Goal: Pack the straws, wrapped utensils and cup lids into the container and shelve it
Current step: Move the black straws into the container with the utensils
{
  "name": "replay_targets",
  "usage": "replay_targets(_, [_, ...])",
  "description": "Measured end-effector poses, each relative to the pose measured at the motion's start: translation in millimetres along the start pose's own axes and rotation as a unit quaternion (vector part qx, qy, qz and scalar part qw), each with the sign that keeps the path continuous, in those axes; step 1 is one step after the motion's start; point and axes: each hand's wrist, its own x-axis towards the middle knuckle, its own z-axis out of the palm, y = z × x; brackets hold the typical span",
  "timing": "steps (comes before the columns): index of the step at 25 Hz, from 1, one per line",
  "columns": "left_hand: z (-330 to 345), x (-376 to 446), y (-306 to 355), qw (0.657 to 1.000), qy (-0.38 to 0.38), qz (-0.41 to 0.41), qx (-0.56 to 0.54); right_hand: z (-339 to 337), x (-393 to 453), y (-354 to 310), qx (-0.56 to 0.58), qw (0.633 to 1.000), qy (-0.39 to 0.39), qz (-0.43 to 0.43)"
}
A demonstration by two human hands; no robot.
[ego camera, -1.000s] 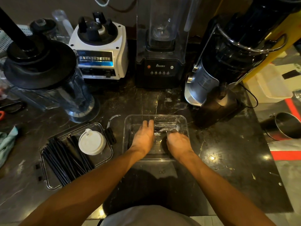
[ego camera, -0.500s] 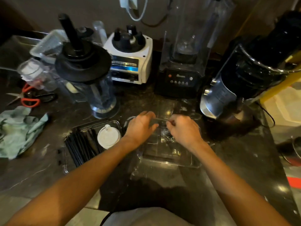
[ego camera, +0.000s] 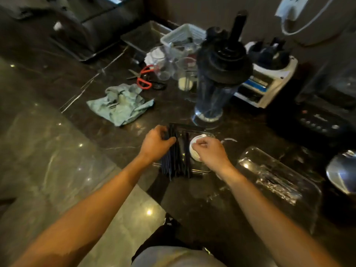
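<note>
A bundle of black straws [ego camera: 176, 160] lies on a flat clear lid tray [ego camera: 200, 171] on the dark counter. My left hand [ego camera: 156, 144] is curled around the far end of the straws. My right hand [ego camera: 210, 151] rests on the white cup lid [ego camera: 193, 151] beside them, fingers bent over it. To the right lies the clear container [ego camera: 308, 189] with clear-wrapped utensils [ego camera: 277, 183] inside; neither hand touches it.
A blender jug [ego camera: 217, 83] stands just behind the tray. A green cloth [ego camera: 121, 105] and red-handled scissors [ego camera: 143, 79] lie to the left. A white blender base [ego camera: 267, 79], a black blender base [ego camera: 316, 120] and a steel jug [ego camera: 342, 171] stand to the right.
Both hands left the clear container with the utensils and moved left to the lid tray; the left now grips the straws and the right covers the cup lid. The view swung left.
</note>
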Motion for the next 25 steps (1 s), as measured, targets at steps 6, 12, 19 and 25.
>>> replay_targets(6, [13.5,-19.9,-52.7,0.99,-0.057,-0.12,-0.054,51.7,-9.4,37.0,-0.101,0.987,0.0,0.128])
replay_targets(12, [28.2,-13.1,-62.3,0.983,-0.084,-0.137,-0.087,77.8,0.4,42.3,-0.161,0.976,0.002,0.148])
replay_targets(19, [29.1,4.5,-54.8,0.966,-0.132,-0.164,-0.15,107.0,6.8,33.1,-0.191,0.974,0.001,0.125])
replay_targets(25, [24.5,15.9,-57.1,0.944,-0.184,-0.205,-0.182,121.8,18.9,24.2,-0.285,0.953,0.024,0.097])
